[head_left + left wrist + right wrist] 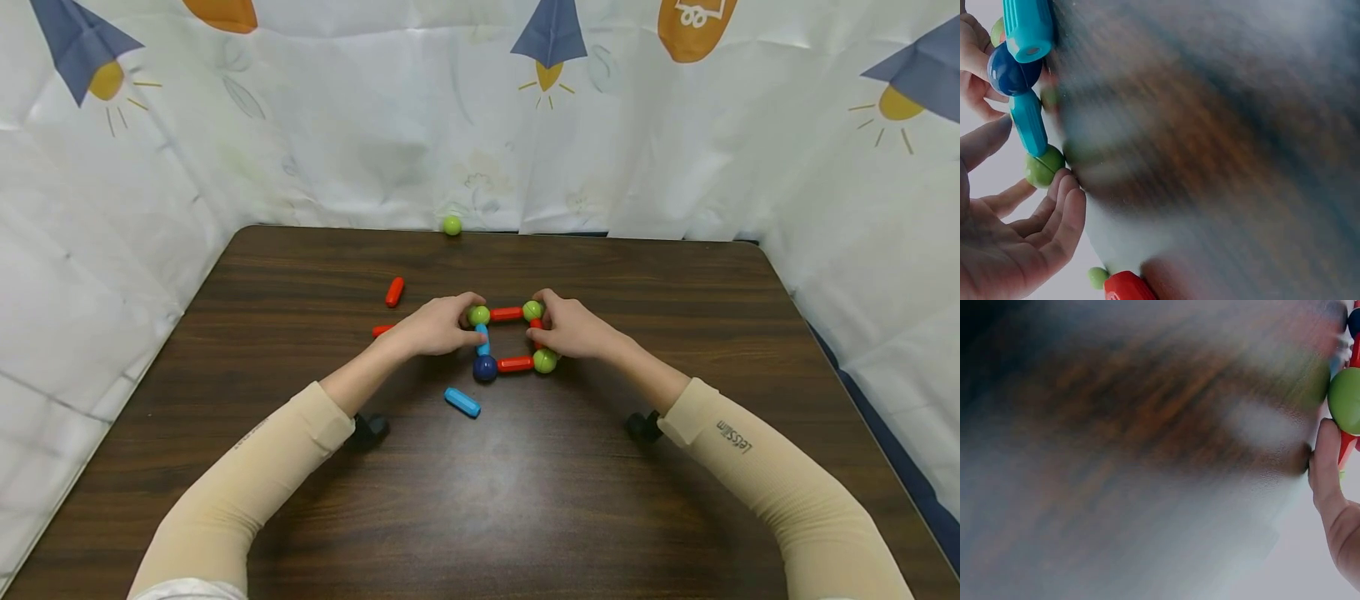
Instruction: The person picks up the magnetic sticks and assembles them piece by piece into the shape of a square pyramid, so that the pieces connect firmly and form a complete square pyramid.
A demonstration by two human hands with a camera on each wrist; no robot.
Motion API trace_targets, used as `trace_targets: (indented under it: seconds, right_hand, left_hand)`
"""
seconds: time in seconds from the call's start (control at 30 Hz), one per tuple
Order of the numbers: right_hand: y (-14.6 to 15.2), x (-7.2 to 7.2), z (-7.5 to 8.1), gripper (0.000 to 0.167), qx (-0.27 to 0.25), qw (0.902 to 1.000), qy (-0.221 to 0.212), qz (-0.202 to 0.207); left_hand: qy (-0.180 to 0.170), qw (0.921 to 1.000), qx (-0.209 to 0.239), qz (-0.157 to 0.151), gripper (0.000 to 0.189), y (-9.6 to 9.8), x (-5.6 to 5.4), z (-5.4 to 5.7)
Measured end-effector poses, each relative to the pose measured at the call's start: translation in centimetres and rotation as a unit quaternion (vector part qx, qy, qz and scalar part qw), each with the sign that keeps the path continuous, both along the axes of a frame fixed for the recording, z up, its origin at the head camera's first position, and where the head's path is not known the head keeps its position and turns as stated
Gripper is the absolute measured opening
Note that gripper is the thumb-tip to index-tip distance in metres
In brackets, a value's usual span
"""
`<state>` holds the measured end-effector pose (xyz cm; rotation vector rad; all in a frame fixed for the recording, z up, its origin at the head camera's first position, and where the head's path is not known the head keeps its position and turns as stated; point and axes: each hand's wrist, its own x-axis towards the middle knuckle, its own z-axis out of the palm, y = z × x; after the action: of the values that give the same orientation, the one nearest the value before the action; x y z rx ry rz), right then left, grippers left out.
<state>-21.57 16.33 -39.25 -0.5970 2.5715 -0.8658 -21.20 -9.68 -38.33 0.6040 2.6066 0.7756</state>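
A four-sided frame of magnetic rods and balls lies on the table between the hands in the head view. Its corners are a far-left green ball (479,315), a far-right green ball (532,310), a near-right green ball (545,361) and a dark blue ball (484,367). Red rods (507,314) form three sides; a light blue rod (482,340) forms the left one. My left hand (438,327) holds the left side, fingers at the far-left ball, thumb by the blue rod. My right hand (577,329) grips the right side, index finger at the far-right ball, thumb beside the red rod.
A loose light blue rod (462,402) lies nearer me. Beyond the left forearm lies a red rod (394,292); another red rod (382,331) is partly covered by that arm. One more green ball (452,225) sits at the table's far edge, before a white curtain (390,125).
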Motion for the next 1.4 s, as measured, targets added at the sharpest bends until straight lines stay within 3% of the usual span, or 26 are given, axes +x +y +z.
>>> trace_targets:
  seconds: [0.57,1.4]
  right_hand:
    - [-0.06,0.14,0.17,0.057,-0.011,0.9998,-0.017,-0.009]
    - [-0.09,-0.01,0.26,0.057,0.002,1.0,0.003,-0.001]
  left_hand:
    - [-0.003,1.0,0.009,0.002,0.063,-0.16,0.24,-0.06]
    - [-0.004,0.9998,0.021,0.0,0.061,-0.34,0.51,-0.07]
